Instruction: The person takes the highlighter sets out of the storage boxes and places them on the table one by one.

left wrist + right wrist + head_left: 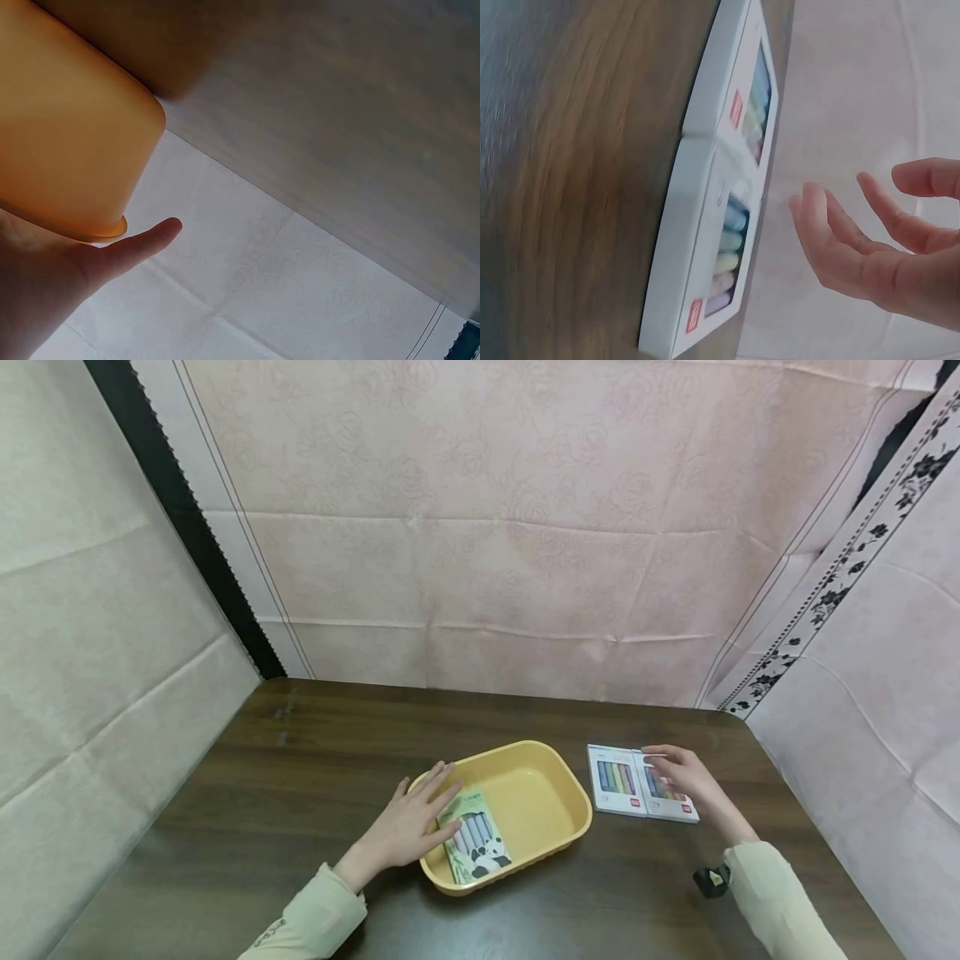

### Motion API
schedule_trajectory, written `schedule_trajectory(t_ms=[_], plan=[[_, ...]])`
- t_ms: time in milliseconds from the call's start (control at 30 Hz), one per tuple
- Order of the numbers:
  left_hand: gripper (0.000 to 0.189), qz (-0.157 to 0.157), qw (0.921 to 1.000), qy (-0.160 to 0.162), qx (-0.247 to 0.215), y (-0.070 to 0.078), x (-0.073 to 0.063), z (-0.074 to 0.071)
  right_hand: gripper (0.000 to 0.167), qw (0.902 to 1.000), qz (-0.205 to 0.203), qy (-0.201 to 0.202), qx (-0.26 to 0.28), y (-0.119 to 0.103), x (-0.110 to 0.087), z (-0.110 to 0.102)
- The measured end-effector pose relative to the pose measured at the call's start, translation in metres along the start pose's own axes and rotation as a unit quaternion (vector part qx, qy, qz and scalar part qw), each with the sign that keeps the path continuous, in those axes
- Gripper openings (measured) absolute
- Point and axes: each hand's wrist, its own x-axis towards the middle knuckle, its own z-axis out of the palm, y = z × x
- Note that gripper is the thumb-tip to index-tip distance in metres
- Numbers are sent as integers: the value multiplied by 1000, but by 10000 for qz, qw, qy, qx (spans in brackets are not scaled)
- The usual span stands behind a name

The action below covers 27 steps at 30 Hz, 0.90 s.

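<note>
Sleeves [311,914]: pale green pair, entering from 7 and 5 o'clock; black wrist device [711,881] at the right cuff.
Left hand [408,822]: laid over the rim of the yellow tray [540,793] at 9 o'clock; fingers straight and spread, gripping nothing.
Panda packet [474,835]: one, green, pictured with sticks; inside the tray, towards 8 o'clock, beside the left thumb.
Right hand [682,774]: above the right white box [667,793]; fingers loosely bent, holding nothing, a gap beneath them in the right wrist view.
White boxes: two, flat, windowed, pastel sticks showing; right one and left white box [617,779] side by side, touching, at the tray's 2 to 3 o'clock.
Handling, judged: step appears to be taking up the right box; best pinched by opposite edges, off the window, and raised straight so its neighbour does not drag. Left palm should steady the tray without tipping its rim.
Worktop [360,718]: dark wood grain, under all.
Cloth backdrop [480,568]: pale, creased, at 12 o'clock beyond the far edge.
</note>
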Motion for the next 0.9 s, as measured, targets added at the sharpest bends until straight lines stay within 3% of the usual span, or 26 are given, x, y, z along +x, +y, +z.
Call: schedule_trajectory(t_ms=[233, 567, 900], plan=[[59, -15, 10000, -17, -3, 0, 0, 0, 44, 9989, -314, -197, 283, -8, -4, 12], [58, -23, 10000, 0, -37, 0, 0, 0, 42, 9965, -717, -415, 95, -23, -11, 24], [58, 3, 10000, 44, 64, -1, 1, 1, 38, 9922, -1094, -522, 291, -31, -15, 37]])
